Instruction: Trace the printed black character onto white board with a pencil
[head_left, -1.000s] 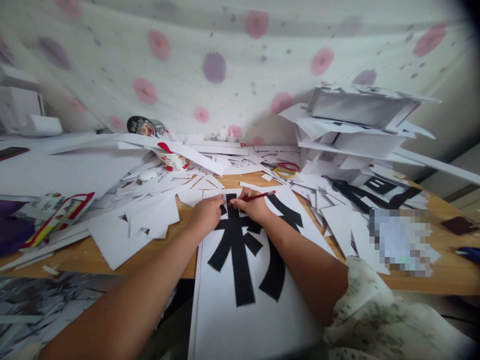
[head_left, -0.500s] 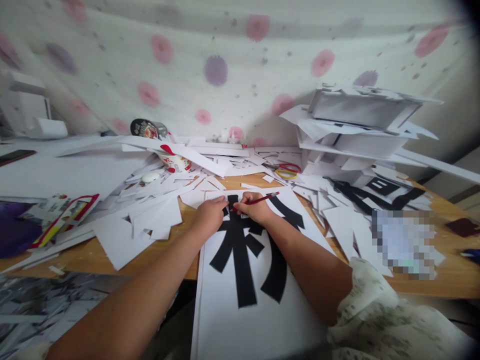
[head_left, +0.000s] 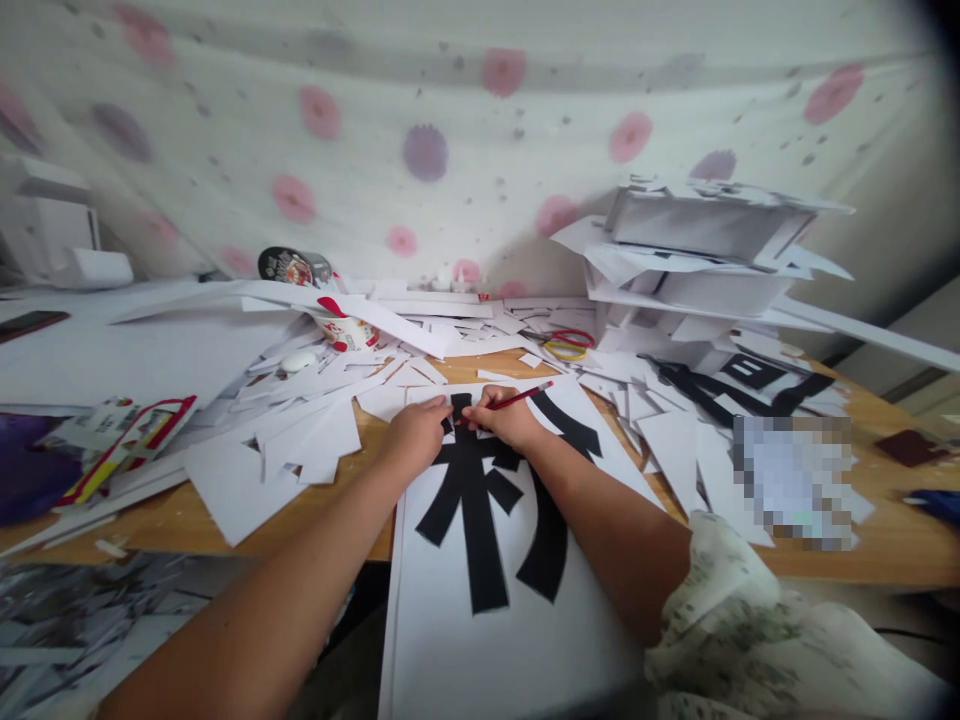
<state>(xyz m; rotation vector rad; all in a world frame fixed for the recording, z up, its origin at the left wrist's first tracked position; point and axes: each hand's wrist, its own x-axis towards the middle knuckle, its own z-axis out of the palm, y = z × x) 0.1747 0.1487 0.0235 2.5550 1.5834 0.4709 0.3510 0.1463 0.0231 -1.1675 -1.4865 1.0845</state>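
Observation:
A large white sheet (head_left: 442, 660) lies in front of me, overhanging the table's near edge. On it rests a black cut-out shaped like a written character (head_left: 486, 540). My left hand (head_left: 418, 435) lies flat at the cut-out's upper left, its fingers stretched out and pressing on it. In my right hand (head_left: 506, 415) is a red pencil (head_left: 531, 392), pinched near its point and slanting up to the right. The pencil's point is low over the upper part of the cut-out; whether it touches is too small to tell.
White scraps (head_left: 315, 435) cover much of the wooden table (head_left: 892, 550). Red-and-yellow-handled scissors (head_left: 570, 345) lie behind the sheet. A paper cup (head_left: 349, 333) stands at back left. White boxes (head_left: 697, 235) are stacked at back right, with black cut-outs (head_left: 697, 390) before them.
The camera view has shifted slightly. Both hands and the pencil keep nearly the same places on the cut-out, with only a slight movement of the right fingers.

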